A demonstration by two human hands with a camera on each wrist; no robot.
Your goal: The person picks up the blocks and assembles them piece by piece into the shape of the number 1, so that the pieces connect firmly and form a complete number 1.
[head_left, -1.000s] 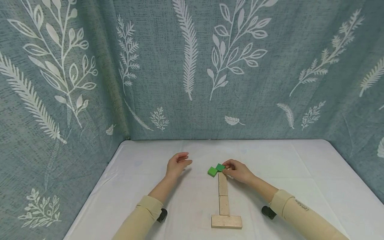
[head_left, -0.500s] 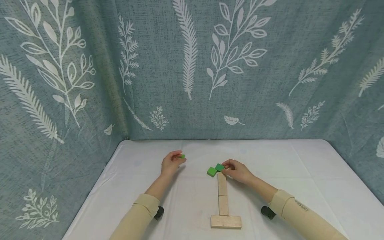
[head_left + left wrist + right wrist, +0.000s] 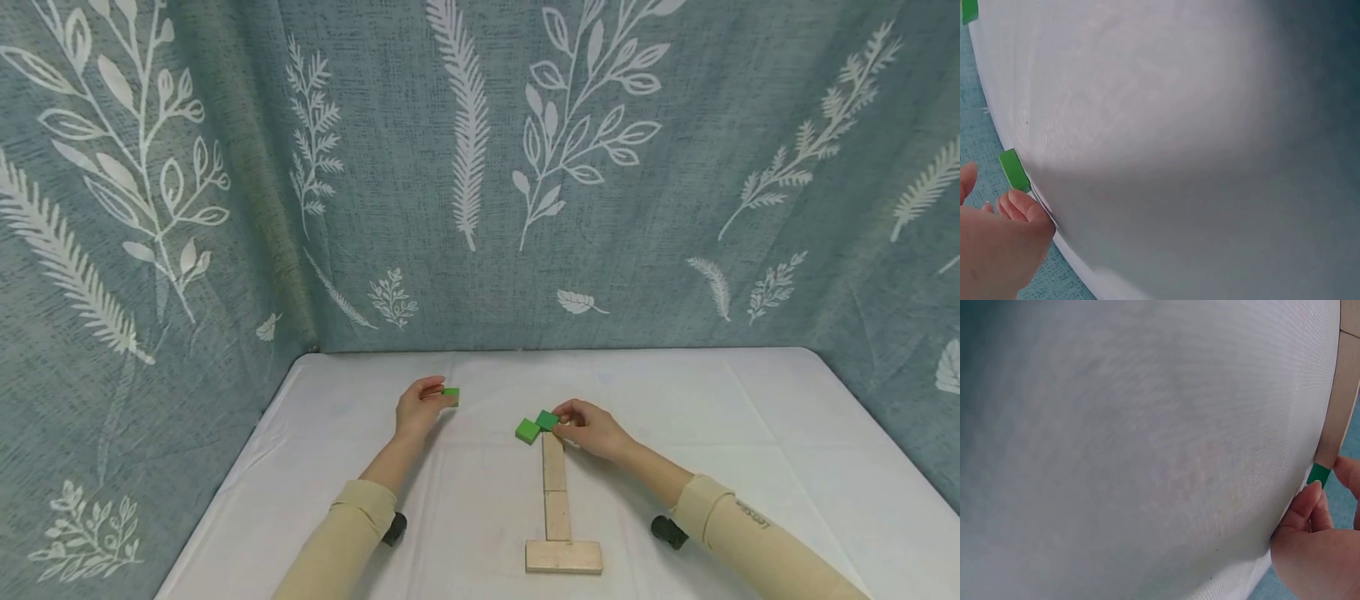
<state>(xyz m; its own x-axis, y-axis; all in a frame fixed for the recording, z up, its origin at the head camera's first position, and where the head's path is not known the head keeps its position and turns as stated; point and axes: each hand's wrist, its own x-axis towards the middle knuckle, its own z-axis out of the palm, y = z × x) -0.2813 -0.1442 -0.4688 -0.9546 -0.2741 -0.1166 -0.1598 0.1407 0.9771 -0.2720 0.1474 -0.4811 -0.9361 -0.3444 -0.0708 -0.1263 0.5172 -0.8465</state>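
Observation:
In the head view, my left hand [image 3: 418, 408] pinches a light green square block [image 3: 451, 395] at left of centre, thumb in front of it. The left wrist view shows this green block [image 3: 1015, 170] just past the fingers. My right hand [image 3: 592, 428] pinches a darker green square block [image 3: 547, 420] between thumb and fingers, at the far end of a line of wooden blocks. Its fingers partly cover that dark green block [image 3: 1319, 475] in the right wrist view. Touching or nearly touching it on the left lies another light green block [image 3: 527, 431].
Two pale wooden blocks, a far one [image 3: 553, 461] and a near one [image 3: 557, 515], lie end to end. A wooden block [image 3: 563, 557] lies crosswise at their near end. All rest on a white-covered table [image 3: 697, 408]; a patterned blue-green curtain [image 3: 480, 283] hangs behind.
My left hand has drawn back to the left, and the green block at its fingers, hidden at first, has come into sight. My right hand stays at the dark green block.

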